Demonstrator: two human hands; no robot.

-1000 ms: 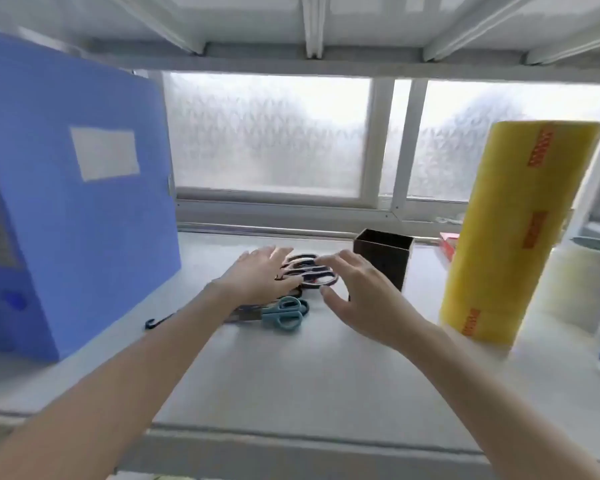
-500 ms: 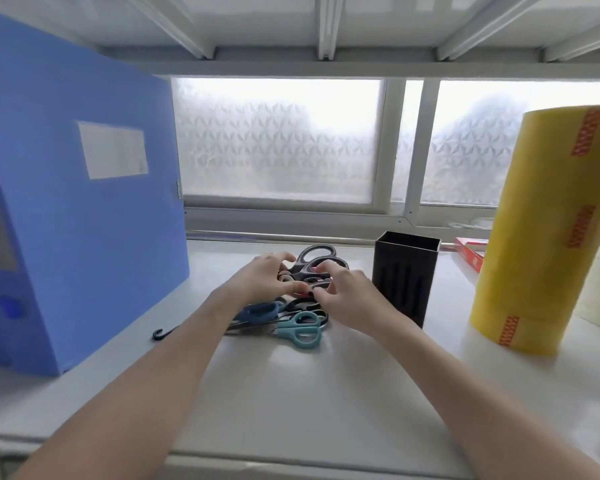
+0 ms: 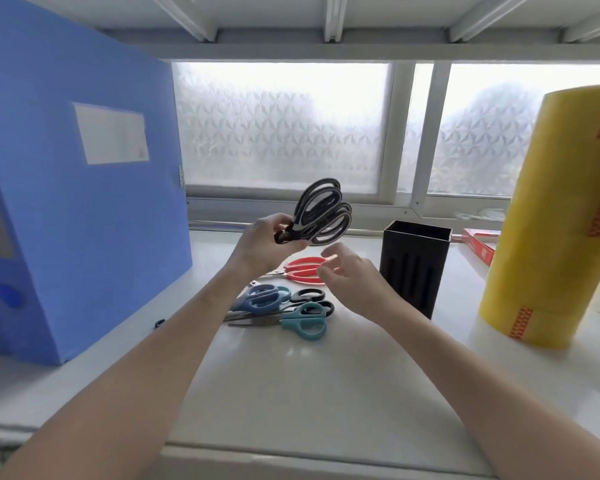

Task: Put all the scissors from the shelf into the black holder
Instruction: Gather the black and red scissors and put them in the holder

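Observation:
My left hand (image 3: 264,245) holds black-and-grey scissors (image 3: 321,213) in the air, handles up and tilted right, above the pile. My right hand (image 3: 352,278) hovers just below them with fingers apart and nothing in it. On the white shelf (image 3: 309,382) lie red scissors (image 3: 303,269), blue scissors (image 3: 262,299), small black scissors (image 3: 309,295) and teal scissors (image 3: 303,321), overlapping one another. The black holder (image 3: 414,268) stands upright to the right of my right hand.
A tall blue file box (image 3: 73,188) stands on the left. A big yellow tape roll (image 3: 555,216) stands on the right, with a red box (image 3: 482,245) behind it. A frosted window closes the back.
My left hand has lifted the black-and-grey scissors off the pile, uncovering the red scissors. My right hand has let go and drawn back a little.

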